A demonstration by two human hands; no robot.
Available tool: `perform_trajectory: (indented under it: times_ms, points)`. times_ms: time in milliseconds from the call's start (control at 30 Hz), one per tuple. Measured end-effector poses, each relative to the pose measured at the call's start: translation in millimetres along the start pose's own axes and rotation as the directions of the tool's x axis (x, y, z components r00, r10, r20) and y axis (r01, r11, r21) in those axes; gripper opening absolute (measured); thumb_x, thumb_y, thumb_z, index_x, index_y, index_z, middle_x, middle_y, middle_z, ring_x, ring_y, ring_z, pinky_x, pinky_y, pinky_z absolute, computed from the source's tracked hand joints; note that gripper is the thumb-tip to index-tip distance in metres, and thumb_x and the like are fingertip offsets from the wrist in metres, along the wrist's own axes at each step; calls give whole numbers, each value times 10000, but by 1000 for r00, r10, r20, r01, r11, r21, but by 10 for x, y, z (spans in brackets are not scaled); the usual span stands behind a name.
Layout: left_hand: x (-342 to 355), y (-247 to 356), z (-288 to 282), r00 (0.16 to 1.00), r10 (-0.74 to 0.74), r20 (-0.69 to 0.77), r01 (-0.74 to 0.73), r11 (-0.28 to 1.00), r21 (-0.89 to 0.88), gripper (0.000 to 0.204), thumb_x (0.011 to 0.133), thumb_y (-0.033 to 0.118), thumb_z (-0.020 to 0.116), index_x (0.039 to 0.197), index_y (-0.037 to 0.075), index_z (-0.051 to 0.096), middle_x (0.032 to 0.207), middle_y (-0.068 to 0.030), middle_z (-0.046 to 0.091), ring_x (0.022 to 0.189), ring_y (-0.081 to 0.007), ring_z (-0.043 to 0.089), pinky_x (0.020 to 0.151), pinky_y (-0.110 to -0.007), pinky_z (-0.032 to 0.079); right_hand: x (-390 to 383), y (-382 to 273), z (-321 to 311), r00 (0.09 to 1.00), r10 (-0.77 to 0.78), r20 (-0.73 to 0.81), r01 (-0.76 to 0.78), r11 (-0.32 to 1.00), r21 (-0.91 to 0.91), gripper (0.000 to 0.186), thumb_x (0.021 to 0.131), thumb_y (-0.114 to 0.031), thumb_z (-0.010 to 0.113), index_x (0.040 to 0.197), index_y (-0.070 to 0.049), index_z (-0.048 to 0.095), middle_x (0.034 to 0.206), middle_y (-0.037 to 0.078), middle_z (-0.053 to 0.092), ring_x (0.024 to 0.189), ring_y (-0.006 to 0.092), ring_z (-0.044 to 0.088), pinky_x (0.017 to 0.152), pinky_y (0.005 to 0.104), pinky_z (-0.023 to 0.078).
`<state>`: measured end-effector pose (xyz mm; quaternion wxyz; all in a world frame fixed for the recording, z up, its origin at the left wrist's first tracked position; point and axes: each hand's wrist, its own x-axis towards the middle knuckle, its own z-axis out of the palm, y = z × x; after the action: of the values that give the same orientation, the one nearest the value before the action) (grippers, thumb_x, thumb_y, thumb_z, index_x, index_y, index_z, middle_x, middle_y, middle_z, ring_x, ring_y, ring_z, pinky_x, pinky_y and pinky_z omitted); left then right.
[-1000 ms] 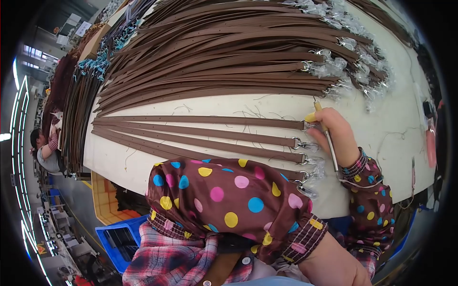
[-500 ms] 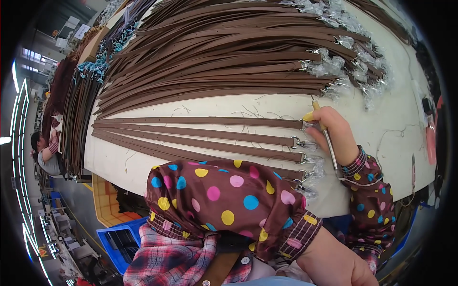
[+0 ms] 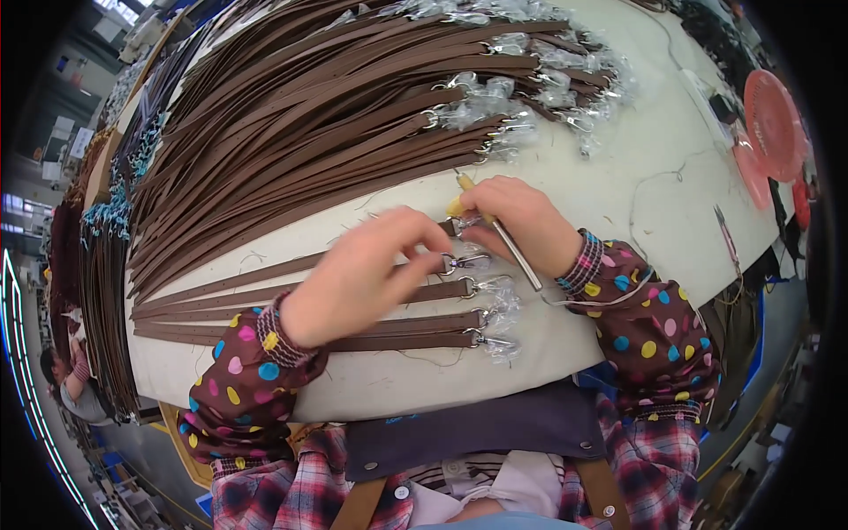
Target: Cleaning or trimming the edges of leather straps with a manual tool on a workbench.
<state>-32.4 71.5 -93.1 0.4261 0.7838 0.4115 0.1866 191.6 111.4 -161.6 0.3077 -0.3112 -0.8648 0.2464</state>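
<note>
My right hand is closed round a slim pen-shaped tool with a yellowish grip, a metal shaft and a thin cord. Something yellow covers one of its fingertips, beside the metal-clasped end of a brown strap. Blurred by motion, my left hand hovers over the row of straps, its thumb and index finger apart near a metal clasp. Nothing shows between those fingers. Several more brown straps lie side by side nearer me, with clear plastic wrap on their clasps.
A large pile of brown straps covers the far side of the pale table. Bundles with blue ties hang at the left. Thread snips and a red round plastic piece are at the right. Another person sits far left.
My left hand has swung from low beside my body up over the straps. My right hand still grips the pen-shaped tool. The whole view has shifted and turned.
</note>
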Motion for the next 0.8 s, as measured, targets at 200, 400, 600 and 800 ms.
perform_trajectory:
  times_ms: [200, 400, 600, 800]
  points:
    - [148, -387, 67, 969, 78, -233, 6, 941, 338, 229, 778, 229, 719, 892, 67, 605, 858, -71, 585, 830, -254, 557, 722, -361, 443, 15, -68, -50, 999, -24, -24, 26, 998, 61, 292, 730, -37, 705, 985, -61, 567, 839, 92, 574, 792, 284, 567, 701, 355, 466]
    - [243, -402, 125, 990, -25, -140, 71, 939, 337, 213, 758, 236, 738, 836, 88, 605, 807, -64, 589, 818, -250, 556, 694, -358, 415, 20, -99, -63, 999, -53, 2, 53, 997, 50, 237, 757, -51, 650, 971, -84, 555, 835, 85, 564, 824, 294, 565, 717, 383, 470]
    - [86, -431, 140, 970, 96, -222, -69, 990, 126, 105, 782, 119, 683, 825, 80, 596, 783, -43, 577, 707, -230, 539, 641, -352, 435, 6, -113, -84, 998, -56, -4, 56, 998, 32, 238, 756, -50, 650, 972, -84, 556, 848, 85, 568, 835, 295, 564, 723, 389, 471]
    - [-166, -362, 231, 913, 379, -154, -170, 693, 701, 143, 759, 79, 669, 865, 93, 575, 840, -28, 546, 699, -189, 552, 593, -307, 469, 30, -109, -116, 973, -225, 52, 228, 971, -77, 242, 763, -64, 657, 983, -102, 564, 857, 63, 587, 845, 267, 571, 739, 369, 460]
